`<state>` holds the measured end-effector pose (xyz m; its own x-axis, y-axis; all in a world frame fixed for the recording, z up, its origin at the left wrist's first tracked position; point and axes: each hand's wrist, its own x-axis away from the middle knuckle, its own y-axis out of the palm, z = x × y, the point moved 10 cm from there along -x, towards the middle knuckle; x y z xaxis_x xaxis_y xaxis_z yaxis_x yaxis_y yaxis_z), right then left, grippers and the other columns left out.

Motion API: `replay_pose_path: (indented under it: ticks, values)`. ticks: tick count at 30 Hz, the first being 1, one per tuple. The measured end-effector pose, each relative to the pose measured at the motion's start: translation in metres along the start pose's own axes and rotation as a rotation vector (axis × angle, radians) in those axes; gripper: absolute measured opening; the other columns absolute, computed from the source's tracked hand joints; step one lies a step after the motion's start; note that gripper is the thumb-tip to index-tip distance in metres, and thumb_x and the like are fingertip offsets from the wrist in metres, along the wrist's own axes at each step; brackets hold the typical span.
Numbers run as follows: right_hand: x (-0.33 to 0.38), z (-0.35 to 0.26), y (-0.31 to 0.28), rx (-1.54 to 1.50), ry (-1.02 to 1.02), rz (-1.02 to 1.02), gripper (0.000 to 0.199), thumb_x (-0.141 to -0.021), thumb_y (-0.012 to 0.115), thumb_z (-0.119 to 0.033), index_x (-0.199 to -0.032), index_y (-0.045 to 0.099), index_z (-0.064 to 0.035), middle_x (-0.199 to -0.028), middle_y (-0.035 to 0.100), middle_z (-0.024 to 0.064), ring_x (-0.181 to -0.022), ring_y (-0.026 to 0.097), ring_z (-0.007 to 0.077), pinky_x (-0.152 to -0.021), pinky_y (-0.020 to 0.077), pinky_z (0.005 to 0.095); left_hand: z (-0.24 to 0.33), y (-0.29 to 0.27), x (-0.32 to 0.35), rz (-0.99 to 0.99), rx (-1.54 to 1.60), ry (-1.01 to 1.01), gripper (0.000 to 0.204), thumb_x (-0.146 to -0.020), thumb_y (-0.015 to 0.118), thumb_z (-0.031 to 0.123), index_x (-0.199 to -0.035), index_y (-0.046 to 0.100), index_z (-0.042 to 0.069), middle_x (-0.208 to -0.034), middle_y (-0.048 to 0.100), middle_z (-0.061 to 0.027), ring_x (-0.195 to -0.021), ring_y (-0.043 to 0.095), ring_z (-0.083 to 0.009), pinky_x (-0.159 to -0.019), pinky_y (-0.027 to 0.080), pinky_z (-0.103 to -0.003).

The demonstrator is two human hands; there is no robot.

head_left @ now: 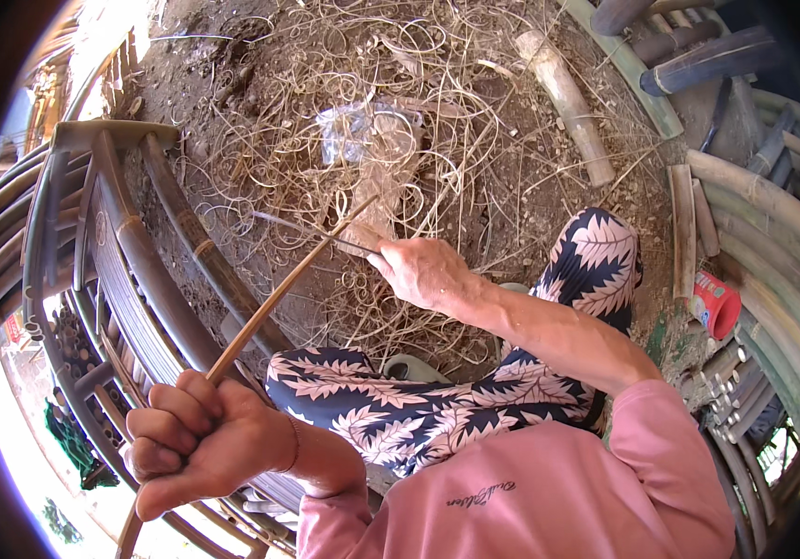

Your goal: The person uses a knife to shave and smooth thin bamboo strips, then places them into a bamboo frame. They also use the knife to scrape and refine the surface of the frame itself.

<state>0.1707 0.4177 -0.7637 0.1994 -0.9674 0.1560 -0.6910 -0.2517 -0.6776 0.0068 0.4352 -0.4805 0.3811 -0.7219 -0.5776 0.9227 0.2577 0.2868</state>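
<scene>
A long, thin bamboo strip (265, 312) runs slantwise from the lower left up to the middle. My left hand (200, 443) is closed in a fist around its lower part, and the strip's tail sticks out below the fist. My right hand (426, 273) grips a knife, its handle mostly hidden in the fingers. The knife's narrow blade (311, 229) points left and crosses the strip close to its far end; whether the edge touches it I cannot tell. Under the strip's far end, a flat wooden board (389, 177) lies on the ground.
Curly bamboo shavings (456, 112) cover the dirt floor, with a clear plastic bag (342, 130) among them. A bamboo log (568, 107) lies farther right. Dark bamboo furniture (125, 233) stands close on my left. Bamboo poles (772, 261) and a red container (717, 306) are at the right.
</scene>
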Motion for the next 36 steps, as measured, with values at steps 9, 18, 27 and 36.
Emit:
replay_pose_path:
  ticks: [9, 18, 27, 36]
  values:
    - [0.005, 0.009, 0.004, -0.089, -0.055, 0.061, 0.030, -0.100, 0.050, -0.026, -0.115, 0.056, -0.0005, -0.054, 0.049, 0.0025, -0.037, 0.040, 0.0100, -0.029, 0.0366, 0.0230, 0.002, -0.005, 0.000, -0.037, 0.070, -0.052, 0.059, -0.094, 0.045, 0.064, -0.066, 0.024, 0.016, -0.063, 0.025, 0.0041, -0.050, 0.017, -0.0063, -0.045, 0.012, -0.022]
    - [0.007, -0.010, -0.016, -0.202, -0.224, 0.231, 0.035, -0.098, 0.055, -0.030, -0.075, 0.057, -0.0050, -0.051, 0.048, 0.0016, -0.038, 0.044, 0.0124, -0.031, 0.0389, 0.0271, 0.002, -0.005, 0.001, -0.055, 0.087, -0.043, 0.059, -0.094, 0.043, 0.065, -0.066, 0.026, 0.016, -0.062, 0.025, 0.0040, -0.050, 0.018, -0.0060, -0.044, 0.012, -0.022]
    - [0.000, 0.009, 0.007, -0.084, -0.096, 0.101, 0.029, -0.100, 0.054, -0.029, -0.094, 0.065, -0.0031, -0.053, 0.052, 0.0022, -0.037, 0.042, 0.0079, -0.029, 0.0371, 0.0236, 0.003, -0.009, 0.003, -0.008, 0.015, -0.046, 0.059, -0.092, 0.044, 0.065, -0.066, 0.025, 0.016, -0.062, 0.023, 0.0042, -0.051, 0.016, -0.0064, -0.045, 0.012, -0.023]
    - [-0.010, 0.041, 0.015, -0.041, 0.008, 0.013, 0.021, -0.098, 0.054, -0.022, -0.086, 0.060, -0.0061, -0.054, 0.050, 0.0020, -0.040, 0.041, 0.0103, -0.030, 0.0372, 0.0253, 0.000, -0.009, 0.001, 0.031, -0.051, 0.002, 0.059, -0.094, 0.042, 0.064, -0.067, 0.021, 0.017, -0.062, 0.022, 0.0044, -0.051, 0.015, -0.0064, -0.045, 0.011, -0.023]
